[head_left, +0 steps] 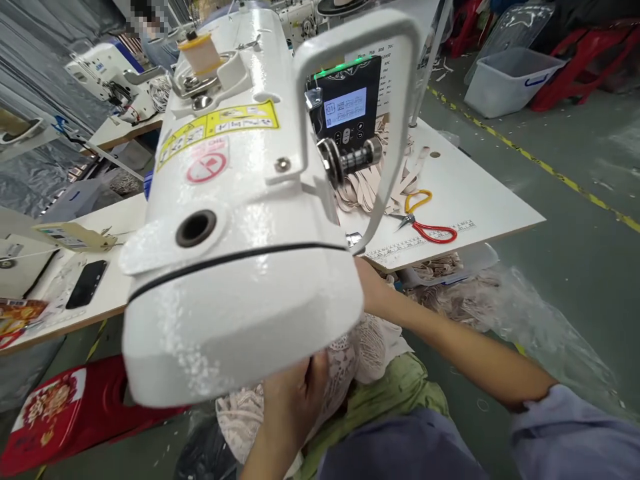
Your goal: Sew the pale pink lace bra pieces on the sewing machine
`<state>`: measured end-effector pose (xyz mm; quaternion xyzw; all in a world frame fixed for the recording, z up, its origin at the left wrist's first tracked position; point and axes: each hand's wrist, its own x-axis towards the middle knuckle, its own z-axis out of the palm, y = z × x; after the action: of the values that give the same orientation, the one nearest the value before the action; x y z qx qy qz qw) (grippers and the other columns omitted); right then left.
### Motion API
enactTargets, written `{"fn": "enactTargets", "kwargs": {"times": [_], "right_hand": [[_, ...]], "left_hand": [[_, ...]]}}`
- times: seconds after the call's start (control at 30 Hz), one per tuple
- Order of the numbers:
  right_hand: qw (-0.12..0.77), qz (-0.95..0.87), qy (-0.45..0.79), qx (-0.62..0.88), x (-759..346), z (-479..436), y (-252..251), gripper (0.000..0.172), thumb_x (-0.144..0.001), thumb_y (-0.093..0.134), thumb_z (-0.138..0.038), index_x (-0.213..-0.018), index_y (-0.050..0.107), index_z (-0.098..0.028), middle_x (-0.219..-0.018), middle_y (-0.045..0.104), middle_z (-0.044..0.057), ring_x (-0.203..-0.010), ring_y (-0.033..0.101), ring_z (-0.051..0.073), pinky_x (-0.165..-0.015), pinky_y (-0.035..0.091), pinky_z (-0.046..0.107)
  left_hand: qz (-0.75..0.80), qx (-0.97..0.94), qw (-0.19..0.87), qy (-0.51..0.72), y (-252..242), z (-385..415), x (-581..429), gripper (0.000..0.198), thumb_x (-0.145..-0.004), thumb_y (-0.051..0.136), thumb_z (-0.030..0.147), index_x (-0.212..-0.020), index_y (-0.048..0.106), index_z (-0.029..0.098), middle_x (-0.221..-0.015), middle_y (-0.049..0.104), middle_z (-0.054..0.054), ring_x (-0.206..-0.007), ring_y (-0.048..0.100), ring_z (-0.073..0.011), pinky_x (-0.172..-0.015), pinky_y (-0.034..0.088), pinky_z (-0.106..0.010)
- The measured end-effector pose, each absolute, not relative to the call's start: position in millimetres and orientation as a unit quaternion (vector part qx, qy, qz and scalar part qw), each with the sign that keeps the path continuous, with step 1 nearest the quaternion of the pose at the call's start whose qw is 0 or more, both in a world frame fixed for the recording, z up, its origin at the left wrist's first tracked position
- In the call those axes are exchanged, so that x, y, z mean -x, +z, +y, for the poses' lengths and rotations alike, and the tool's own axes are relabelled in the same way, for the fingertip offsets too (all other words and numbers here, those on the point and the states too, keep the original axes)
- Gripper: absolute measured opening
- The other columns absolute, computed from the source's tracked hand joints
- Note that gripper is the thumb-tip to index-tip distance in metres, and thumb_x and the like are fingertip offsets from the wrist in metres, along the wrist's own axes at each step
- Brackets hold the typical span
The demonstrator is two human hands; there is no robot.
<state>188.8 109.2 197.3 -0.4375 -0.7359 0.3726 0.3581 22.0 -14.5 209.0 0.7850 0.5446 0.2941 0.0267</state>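
Note:
A large white sewing machine (235,200) fills the middle of the view and hides most of the work under its head. My left hand (293,400) sits at the machine's near end, fingers curled on pale pink lace fabric (350,363) that spills over my lap. My right forearm reaches in from the lower right; my right hand (369,280) disappears under the machine head, so its fingers are hidden. A bobbin of cream thread (201,53) stands on top of the machine.
Red-and-yellow scissors (425,217) and pale elastic strips (367,187) lie on the white table (475,193). A black phone (87,283) rests at the left. A control panel (345,107) glows behind. Clear plastic bag (540,327) and a red stool (65,413) sit on the floor.

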Motion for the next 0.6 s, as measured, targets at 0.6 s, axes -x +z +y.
{"fn": "enactTargets", "kwargs": {"times": [0.6], "right_hand": [[0.419,-0.724,0.375,0.400,-192,106,194,0.010,-0.073,0.058,-0.011,-0.078,0.053,-0.018,-0.100,0.058,0.005,-0.087,0.055,0.017,-0.074,0.043,0.027]], "left_hand": [[0.497,-0.827,0.019,0.262,207,-11,-32,0.030,-0.100,0.041,0.025,-0.100,0.070,0.017,-0.071,0.076,-0.004,-0.056,0.070,-0.0157,-0.053,0.046,-0.025]]}}
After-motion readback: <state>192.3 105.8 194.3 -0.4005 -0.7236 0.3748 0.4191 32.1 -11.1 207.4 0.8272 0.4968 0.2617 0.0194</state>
